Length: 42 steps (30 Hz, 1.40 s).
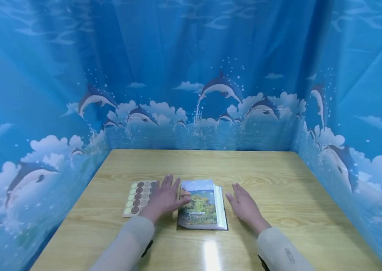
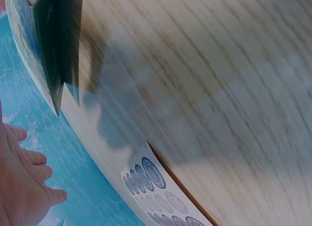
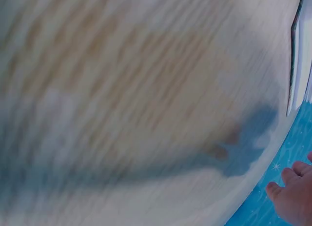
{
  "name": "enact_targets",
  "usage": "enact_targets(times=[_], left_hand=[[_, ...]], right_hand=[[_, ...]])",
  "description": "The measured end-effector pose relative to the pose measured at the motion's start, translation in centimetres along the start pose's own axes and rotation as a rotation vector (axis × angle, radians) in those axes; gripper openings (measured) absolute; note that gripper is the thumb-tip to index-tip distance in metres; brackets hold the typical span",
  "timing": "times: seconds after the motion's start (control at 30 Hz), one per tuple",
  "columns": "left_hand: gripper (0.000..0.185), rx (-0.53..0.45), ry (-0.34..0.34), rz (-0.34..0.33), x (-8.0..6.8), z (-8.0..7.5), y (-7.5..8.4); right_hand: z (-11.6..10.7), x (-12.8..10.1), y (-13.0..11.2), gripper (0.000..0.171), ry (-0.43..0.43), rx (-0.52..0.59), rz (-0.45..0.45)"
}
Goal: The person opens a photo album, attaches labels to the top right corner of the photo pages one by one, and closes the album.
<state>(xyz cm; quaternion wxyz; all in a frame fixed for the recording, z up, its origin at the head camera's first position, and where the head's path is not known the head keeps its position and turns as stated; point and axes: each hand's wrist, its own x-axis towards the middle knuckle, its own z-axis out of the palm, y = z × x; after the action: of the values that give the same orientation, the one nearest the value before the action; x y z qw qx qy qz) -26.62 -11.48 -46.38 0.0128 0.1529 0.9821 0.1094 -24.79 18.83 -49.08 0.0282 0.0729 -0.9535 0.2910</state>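
A photo album point(image 1: 198, 207) with a landscape cover lies closed on the table, its white page edges facing right. My left hand point(image 1: 164, 200) is held with fingers spread, between a sheet of round stickers point(image 1: 136, 198) and the album. Its thumb overlaps the cover's left side in the head view. In the left wrist view, the left hand point(image 2: 24, 182) holds nothing, and the album's dark spine point(image 2: 51, 50) shows. Right of the album, my right hand point(image 1: 245, 206) has its fingers extended, apart from the page edges point(image 3: 303, 60) in the right wrist view.
The wooden table point(image 1: 279, 177) is bordered on the left, back and right by a blue curtain point(image 1: 163, 75) printed with dolphins. The sticker sheet has rows of pale, brown and grey circles, partly hidden by the left hand.
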Motion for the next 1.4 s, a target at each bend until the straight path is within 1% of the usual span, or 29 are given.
enact_targets(times=[0.13, 0.3, 0.47, 0.57, 0.7, 0.87, 1.07, 1.23, 1.4], left_hand=[[0.099, -0.01, -0.002, 0.013, -0.4, 0.1, 0.3], [0.101, -0.043, -0.009, 0.032, -1.0, 0.2, 0.8], [0.101, -0.055, -0.03, 0.064, -1.6, 0.4, 2.0], [0.102, -0.041, -0.038, 0.093, -1.8, 0.7, 2.9], [0.105, -0.019, -0.052, 0.103, -1.9, 1.1, 3.9], [0.104, 0.01, -0.044, 0.098, -2.2, 1.2, 4.4], [0.106, 0.063, -0.029, 0.133, -2.7, 1.3, 5.2], [0.106, 0.095, -0.039, 0.158, -3.0, 1.6, 6.1], [0.101, 0.117, -0.036, 0.17, -3.1, 1.8, 6.5]], right_hand=[[0.5, -0.3, -0.3, 0.068, -0.011, 0.055, -0.002], [0.9, -0.8, -0.9, 0.06, -0.024, 0.107, 0.013], [1.1, -1.2, -1.1, 0.057, -0.011, 0.124, 0.012], [1.2, -1.4, -1.1, 0.055, -0.002, 0.132, 0.01], [1.5, -1.6, -1.1, 0.053, 0.006, 0.154, -0.009], [1.8, -1.8, -1.5, 0.052, 0.018, 0.17, -0.033], [1.9, -2.3, -2.0, 0.05, 0.015, 0.196, -0.055], [2.3, -2.5, -2.1, 0.046, 0.014, 0.208, -0.074], [2.6, -2.8, -2.2, 0.044, 0.013, 0.223, -0.081]])
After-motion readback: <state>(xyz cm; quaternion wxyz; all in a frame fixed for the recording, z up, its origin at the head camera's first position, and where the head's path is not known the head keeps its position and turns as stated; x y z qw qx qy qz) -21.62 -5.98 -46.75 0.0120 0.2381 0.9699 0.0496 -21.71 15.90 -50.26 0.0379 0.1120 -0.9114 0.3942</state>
